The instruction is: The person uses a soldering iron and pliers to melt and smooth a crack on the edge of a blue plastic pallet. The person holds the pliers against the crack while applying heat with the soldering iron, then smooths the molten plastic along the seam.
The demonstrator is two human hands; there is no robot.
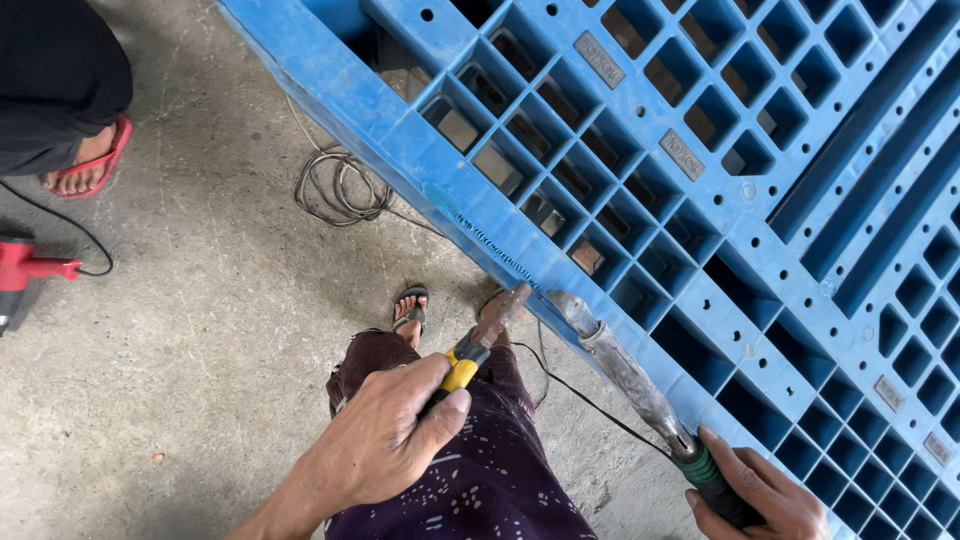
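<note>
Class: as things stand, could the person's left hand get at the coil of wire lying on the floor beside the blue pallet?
Probably not at once: the left hand already grips yellow-handled pliers, and the coil of wire lies well beyond it, though the concrete floor between looks unobstructed.

A workshop or repair yard: a rough concrete floor (pixel 200 330), a big blue plastic pallet (pixel 700 180), a coiled cable (pixel 340 190), and a red power tool (pixel 25 275) lying on the floor.
</note>
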